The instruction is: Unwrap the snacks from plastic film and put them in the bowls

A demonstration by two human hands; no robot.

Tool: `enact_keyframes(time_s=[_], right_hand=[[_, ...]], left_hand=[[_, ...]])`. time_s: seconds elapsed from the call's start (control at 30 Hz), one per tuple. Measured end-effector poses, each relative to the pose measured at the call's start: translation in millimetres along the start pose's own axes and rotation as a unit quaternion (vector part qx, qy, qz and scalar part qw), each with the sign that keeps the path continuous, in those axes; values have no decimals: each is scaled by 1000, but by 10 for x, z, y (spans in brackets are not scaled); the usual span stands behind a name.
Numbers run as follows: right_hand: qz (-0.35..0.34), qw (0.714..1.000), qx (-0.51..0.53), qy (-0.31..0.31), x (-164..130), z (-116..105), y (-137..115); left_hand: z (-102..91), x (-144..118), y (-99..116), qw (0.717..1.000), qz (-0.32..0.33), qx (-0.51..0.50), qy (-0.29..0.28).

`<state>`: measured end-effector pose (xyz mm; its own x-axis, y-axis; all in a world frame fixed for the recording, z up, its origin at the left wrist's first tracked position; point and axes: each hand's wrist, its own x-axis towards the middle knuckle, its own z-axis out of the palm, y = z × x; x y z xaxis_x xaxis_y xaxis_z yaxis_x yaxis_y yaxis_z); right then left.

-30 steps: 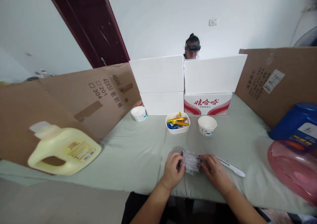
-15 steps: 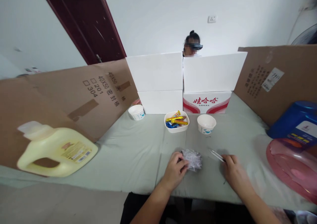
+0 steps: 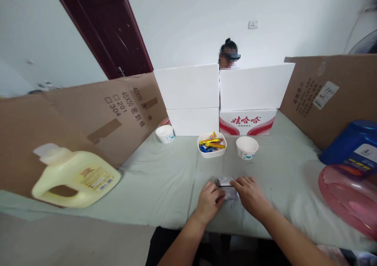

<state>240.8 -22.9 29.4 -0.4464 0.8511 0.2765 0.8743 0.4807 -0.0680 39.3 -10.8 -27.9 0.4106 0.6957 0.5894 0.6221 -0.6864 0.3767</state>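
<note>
A small crinkled clear plastic packet [image 3: 226, 186] lies on the pale green cloth [image 3: 159, 183] near the table's front edge. My left hand [image 3: 209, 201] grips the packet's left end with curled fingers. My right hand [image 3: 250, 195] covers its right side, and a thin dark-tipped tool [image 3: 224, 185] runs from its fingers across the top of the packet. Most of the tool is hidden under the hand.
Beyond the hands stand a white bowl of wrapped sweets [image 3: 212, 145], a paper cup [image 3: 247, 147] and another cup [image 3: 165, 133]. A yellow jug [image 3: 76, 177] lies at left; a pink basin [image 3: 350, 197] and blue container [image 3: 353, 144] at right. Cardboard and white boxes [image 3: 224, 97] wall the table; a person sits behind.
My right hand left the packet, took up the thin white tool lying to its right, and has come back onto the packet. My left hand kept its hold.
</note>
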Motion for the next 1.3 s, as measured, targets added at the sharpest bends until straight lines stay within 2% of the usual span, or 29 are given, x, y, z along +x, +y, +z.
enact_keyframes(time_s=[0.13, 0.33, 0.43, 0.57, 0.67, 0.73, 0.8, 0.87, 0.93, 1.0, 1.07, 1.17, 1.23, 1.3], right_hand=[[7, 1000, -7, 15, -117, -9, 144], [31, 998, -34, 36, -597, -6, 610], [69, 996, -35, 51, -790, 65, 774], [121, 992, -5, 44, -879, 217, 826], [140, 989, -4, 49, -855, 297, 768], [137, 987, -4, 89, -806, 307, 676], [103, 986, 24, 131, -726, 288, 529], [46, 985, 80, 144, -611, 263, 335], [0, 983, 130, 133, -474, 254, 130], [-17, 980, 152, 124, -337, 268, -44], [-8, 983, 149, 110, -224, 295, -161], [27, 990, 116, 70, -117, 328, -244], [39, 994, 87, 48, -77, 334, -268], [38, 997, 63, 30, -47, 328, -286]], left_hand=[[-5, 9, -1, 1000, 5, -10, 2], [-1, 14, 13, 1000, 4, -23, 13], [-2, 15, 33, 1000, -3, -20, 20], [-16, 21, 55, 999, -8, -37, 16], [-33, 33, 53, 998, -14, -57, 17], [-44, 42, 50, 997, -20, -68, 17], [-54, 52, 53, 997, -27, -77, 15], [-64, 59, 63, 996, -37, -85, 15], [-70, 58, 69, 994, -45, -98, 17], [-68, 45, 57, 991, -53, -123, 24], [-52, 21, 20, 984, -85, -152, 46], [-13, -20, -61, 962, -187, -178, 88], [4, -33, -98, 945, -231, -215, 88], [5, -27, -105, 930, -233, -275, 66]])
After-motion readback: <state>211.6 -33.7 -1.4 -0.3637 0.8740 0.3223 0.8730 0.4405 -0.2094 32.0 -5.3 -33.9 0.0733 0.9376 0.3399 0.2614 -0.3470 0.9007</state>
